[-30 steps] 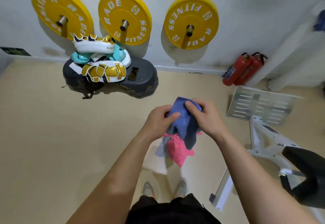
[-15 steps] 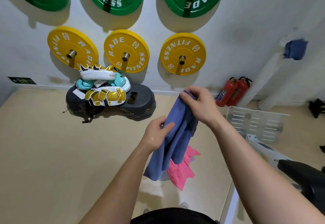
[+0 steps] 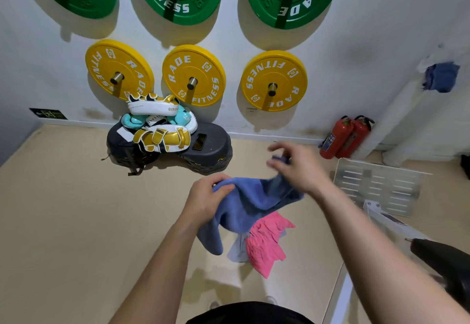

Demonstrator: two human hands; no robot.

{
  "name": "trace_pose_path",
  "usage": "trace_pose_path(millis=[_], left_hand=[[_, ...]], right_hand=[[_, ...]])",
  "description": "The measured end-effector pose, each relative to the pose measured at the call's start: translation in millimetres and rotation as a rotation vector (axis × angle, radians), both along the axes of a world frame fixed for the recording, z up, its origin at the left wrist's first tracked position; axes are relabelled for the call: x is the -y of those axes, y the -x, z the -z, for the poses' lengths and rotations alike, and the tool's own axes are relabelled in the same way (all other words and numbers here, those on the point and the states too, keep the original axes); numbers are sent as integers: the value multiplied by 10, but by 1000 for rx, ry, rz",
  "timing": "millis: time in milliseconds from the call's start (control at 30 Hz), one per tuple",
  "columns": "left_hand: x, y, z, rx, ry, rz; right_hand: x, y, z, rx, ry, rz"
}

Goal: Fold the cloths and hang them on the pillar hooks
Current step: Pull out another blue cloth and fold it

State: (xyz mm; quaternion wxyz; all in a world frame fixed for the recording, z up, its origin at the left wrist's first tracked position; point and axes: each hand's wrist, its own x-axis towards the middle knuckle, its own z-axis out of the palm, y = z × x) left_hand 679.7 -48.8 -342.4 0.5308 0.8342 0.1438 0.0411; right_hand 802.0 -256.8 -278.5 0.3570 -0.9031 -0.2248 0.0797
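The left hand (image 3: 208,199) grips one end of the blue cloth (image 3: 254,201), held in the air above the floor (image 3: 76,222), and the blurred right hand (image 3: 300,168) pinches its other end. A pink cloth (image 3: 264,244) hangs beneath it. A darker blue rag (image 3: 441,76) hangs on the pillar (image 3: 401,110).

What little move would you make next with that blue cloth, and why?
Probably draw the two hands apart to pull the blue cloth flat. The left hand grips one end and the right hand, blurred, seems to pinch the other, yet the cloth sags bunched between them, with a pink cloth hanging beneath. It looks too crumpled to fold neatly.
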Motion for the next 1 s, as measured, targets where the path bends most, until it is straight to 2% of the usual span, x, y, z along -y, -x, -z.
trace_pose_path(millis=[67,167,433,667,833,1000], left_hand=[[73,-95,-109,-1,-71,96],[122,-142,-161,-6,-152,150],[80,-85,74,-22,-49,26],[-11,76,526,-189,-180,66],[-8,124,675,-271,-154,12],[-91,80,653,-251,-110,-102]], right_hand=[[-84,139,271,-94,53,-169],[-162,265,461,-127,88,-249],[-135,158,316,-103,-55,-202],[45,-106,-9,-35,-149,-184],[330,-268,-57,14,-176,-46],[528,-341,31,8,-217,49]])
